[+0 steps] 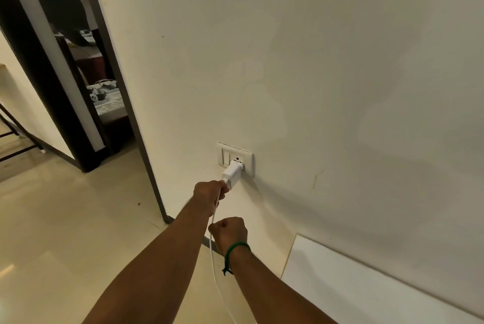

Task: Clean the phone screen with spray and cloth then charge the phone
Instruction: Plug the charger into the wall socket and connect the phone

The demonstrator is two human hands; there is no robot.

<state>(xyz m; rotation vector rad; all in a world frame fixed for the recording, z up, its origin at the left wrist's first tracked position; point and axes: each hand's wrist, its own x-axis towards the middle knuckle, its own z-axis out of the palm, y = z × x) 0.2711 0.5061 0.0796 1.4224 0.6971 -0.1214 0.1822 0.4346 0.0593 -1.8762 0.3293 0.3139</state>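
Home hallway: tiled floor (65,219); wall socket (248,160); open doorway (89,67)

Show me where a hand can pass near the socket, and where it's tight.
Free: bare wall right of the socket plate, above the white board; also floor tiles left of the left hand, out from the door frame. Crowded: just below the socket plate, where the charger, the cable and the right hand bunch together.

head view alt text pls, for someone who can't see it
A person's left hand pinches the white cable where it enters a white charger plugged into a wall socket, while the right hand grips the cable lower down. A doorway opens at the picture's left.
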